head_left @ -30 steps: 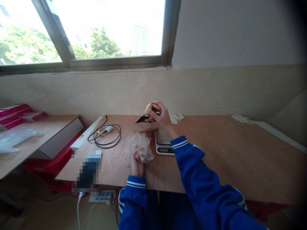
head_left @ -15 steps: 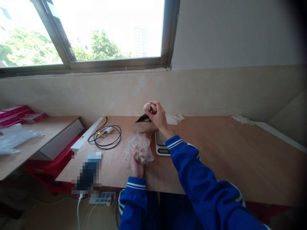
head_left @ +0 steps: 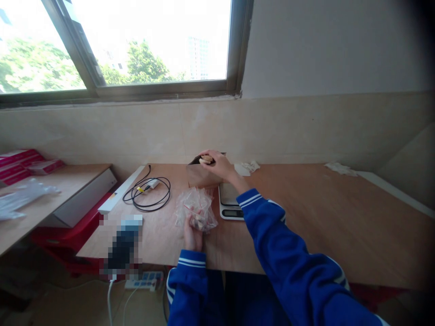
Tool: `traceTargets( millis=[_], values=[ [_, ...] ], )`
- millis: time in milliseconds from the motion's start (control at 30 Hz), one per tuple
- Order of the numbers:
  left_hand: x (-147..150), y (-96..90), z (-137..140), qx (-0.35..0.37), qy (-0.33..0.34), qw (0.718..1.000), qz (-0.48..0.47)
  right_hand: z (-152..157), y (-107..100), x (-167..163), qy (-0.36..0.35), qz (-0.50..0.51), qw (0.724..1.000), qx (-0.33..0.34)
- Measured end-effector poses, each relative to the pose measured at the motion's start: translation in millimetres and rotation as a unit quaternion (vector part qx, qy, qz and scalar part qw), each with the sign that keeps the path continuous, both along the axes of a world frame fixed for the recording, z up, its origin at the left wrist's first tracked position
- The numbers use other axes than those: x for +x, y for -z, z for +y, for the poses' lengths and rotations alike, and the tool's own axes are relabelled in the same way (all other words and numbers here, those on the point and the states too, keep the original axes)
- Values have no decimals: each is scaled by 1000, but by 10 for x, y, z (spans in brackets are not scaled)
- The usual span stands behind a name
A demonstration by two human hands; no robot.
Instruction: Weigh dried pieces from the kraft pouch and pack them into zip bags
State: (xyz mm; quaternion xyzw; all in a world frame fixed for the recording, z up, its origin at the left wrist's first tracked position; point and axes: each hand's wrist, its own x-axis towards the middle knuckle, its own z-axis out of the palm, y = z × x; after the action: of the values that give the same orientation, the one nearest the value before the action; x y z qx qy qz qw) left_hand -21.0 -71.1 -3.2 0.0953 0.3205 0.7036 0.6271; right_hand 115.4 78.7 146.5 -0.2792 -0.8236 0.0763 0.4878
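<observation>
Several pale beige, dried-looking pieces (head_left: 205, 159) are pinched in my right hand (head_left: 220, 166), right at the mouth of a brown paper bag (head_left: 200, 175). I cannot make out their exact kind. The bag stands upright with its dark inside showing. Nearer to me, my left hand (head_left: 193, 236) is closed on a clear zip bag (head_left: 200, 220) with some small pieces in it. Other crumpled clear plastic (head_left: 185, 201) spreads around its fingers. A white kitchen scale (head_left: 232, 214) with a small display sits under my right forearm, beside the paper bag.
A coiled black cable (head_left: 170, 192) and a blurred-out phone-like object (head_left: 124, 244) lie on the left of the wooden table (head_left: 306, 217). Crumpled white tissue (head_left: 250, 167) is at the back. A side table holds pink boxes (head_left: 20, 158) and clear plastic (head_left: 23, 197).
My right hand has come down and slightly left with the pieces, to the paper bag's mouth. The bag's top now stands higher. My left hand has stayed in place.
</observation>
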Motion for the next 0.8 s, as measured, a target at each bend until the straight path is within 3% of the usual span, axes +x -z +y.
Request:
traceTargets(
  millis=[300,533,800],
  values=[
    [-5,29,8,0,-2,1000,-6,-23,22,7,57,-20,998,-29],
    [-3,3,0,-3,0,1000,-15,2,124,-40,96,-54,991,79],
    [-4,11,-8,1,3,1000,-13,-42,139,-62,147,-73,984,68]
  ],
)
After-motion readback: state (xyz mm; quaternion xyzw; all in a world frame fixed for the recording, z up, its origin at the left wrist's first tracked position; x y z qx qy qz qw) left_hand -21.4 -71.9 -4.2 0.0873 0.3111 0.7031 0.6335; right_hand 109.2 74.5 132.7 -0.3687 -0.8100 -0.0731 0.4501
